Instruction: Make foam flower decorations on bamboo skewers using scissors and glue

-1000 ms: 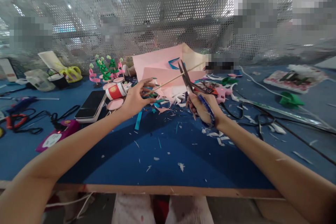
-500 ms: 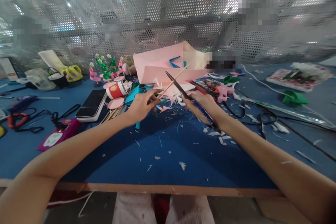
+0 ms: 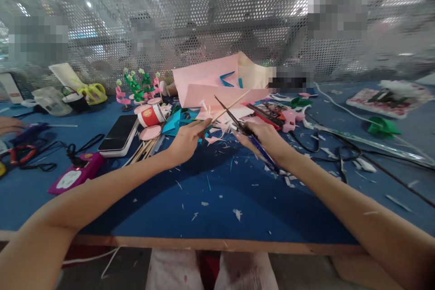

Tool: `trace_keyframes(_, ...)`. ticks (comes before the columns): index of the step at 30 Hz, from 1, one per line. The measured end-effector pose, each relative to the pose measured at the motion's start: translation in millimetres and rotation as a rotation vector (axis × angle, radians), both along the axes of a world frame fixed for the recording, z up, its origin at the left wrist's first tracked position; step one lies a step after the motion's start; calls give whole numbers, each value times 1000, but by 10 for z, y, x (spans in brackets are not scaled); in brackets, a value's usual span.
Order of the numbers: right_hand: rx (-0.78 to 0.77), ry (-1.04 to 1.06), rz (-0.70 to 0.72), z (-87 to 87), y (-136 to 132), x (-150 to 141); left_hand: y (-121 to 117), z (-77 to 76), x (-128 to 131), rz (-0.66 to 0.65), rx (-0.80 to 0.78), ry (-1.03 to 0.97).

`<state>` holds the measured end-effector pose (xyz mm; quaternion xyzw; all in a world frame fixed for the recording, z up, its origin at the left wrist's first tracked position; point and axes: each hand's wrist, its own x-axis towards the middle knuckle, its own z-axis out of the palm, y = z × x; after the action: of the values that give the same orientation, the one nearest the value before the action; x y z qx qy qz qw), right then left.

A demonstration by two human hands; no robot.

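Between the fingers of my left hand (image 3: 192, 139) is a thin wooden stick (image 3: 236, 103), slanting up to the right over the scrap pile. My right hand (image 3: 263, 140) is closed around the blue handles of a pair of scissors (image 3: 228, 112). The scissor blades point up and left and cross the stick; whether they touch it I cannot tell. Under and behind both hands lie pink and white paper scraps (image 3: 217, 138) and blue-green paper (image 3: 172, 122). Large folded pink paper (image 3: 207, 77) stands just behind.
On the left are a phone-like device (image 3: 118, 135), a purple power block (image 3: 76, 172), wooden sticks (image 3: 144, 150) and a red-and-white paper cup (image 3: 150, 116). Small paper plants (image 3: 137, 88) stand behind. A pink glue gun (image 3: 290, 118) and black cables (image 3: 343, 149) lie right. Another person's hand (image 3: 10, 124) shows far left.
My left hand has turned and closed more around the stick, whose slant has shifted. The scissors have tipped left and lower, across it. A person's hand has appeared at the left edge.
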<state>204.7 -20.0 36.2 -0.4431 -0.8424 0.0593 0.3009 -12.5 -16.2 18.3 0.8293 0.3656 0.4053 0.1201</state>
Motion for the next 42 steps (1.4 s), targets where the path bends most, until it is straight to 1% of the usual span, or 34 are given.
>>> trace_keyframes(3, -25, 3, 31, -11, -4, 6, -13, -26, 16, -18, -1, -5)
trace_keyframes(6, -12, 8, 40, -18, -12, 3, -23, -35, 30, -26, 3, 1)
trace_keyframes(12, -48, 75, 34, -11, -14, -7, -46, -3, 40, -15, 13, 26)
trace_keyframes(15, -5, 45, 43, -31, -3, -12, -78, 9, 64, -2, 12, 9)
trace_keyframes(17, 15, 10, 45, -54, 1, -24, -107, 17, 85, 12, -24, -5)
trace_keyframes(20, 27, -87, 26, -86, -5, -46, -149, 32, 103, 56, -62, -25)
trace_keyframes(24, 42, -155, 11, -90, -27, -61, -180, 40, 91, 142, 23, -47)
trace_keyframes(27, 54, -163, 11, -78, -44, -65, -186, 40, 81, 135, 41, -28)
trace_keyframes(29, 62, -165, -2, -72, -51, -71, -188, 46, 85, 99, 6, -63)
trace_keyframes(31, 75, -155, -15, -70, -52, -77, -189, 57, 96, 53, -63, -132)
trace_keyframes(37, 92, -127, 22, -69, -22, -57, -173, 124, 104, -99, -376, -325)
trace_keyframes(39, 84, -121, 23, -61, -15, -46, -160, 158, 95, -139, -462, -350)
trace_keyframes(42, 81, -127, 29, -41, -15, -33, -142, 213, 83, -156, -536, -356)
